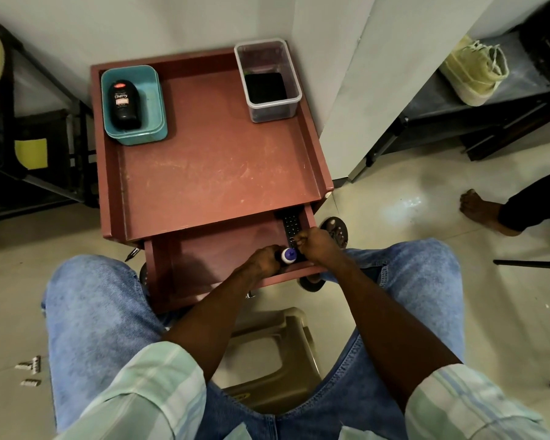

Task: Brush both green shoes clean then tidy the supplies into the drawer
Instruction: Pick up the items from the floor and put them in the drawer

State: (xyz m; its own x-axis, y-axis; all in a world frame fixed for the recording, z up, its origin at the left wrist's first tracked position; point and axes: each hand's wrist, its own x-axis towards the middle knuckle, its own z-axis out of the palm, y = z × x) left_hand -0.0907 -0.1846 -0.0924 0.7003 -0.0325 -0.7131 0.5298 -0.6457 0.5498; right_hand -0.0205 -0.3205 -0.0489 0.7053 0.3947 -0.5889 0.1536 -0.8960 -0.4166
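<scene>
A reddish-brown wooden table (210,160) with raised edges is standing against the white wall, its shallow pull-out drawer (216,249) hanging open over the person's jeans-clad knees. On the shelf at far right one pale green shoe (472,69) is lying on its side; a second is not clearly showing. At the table's back left a teal plastic tray (159,122) is holding a black polish bottle (125,104) lying flat, and at back right a clear plastic tub (294,93) is holding something dark. Inside the drawer's right end a black remote control (291,225) is lying. The left hand (262,258) is gripping a small white bottle with a blue cap (289,255) just over the drawer's front right corner, while the right hand (315,244) is sitting beside it with fingers curled tight; whether they are holding anything I cannot tell.
</scene>
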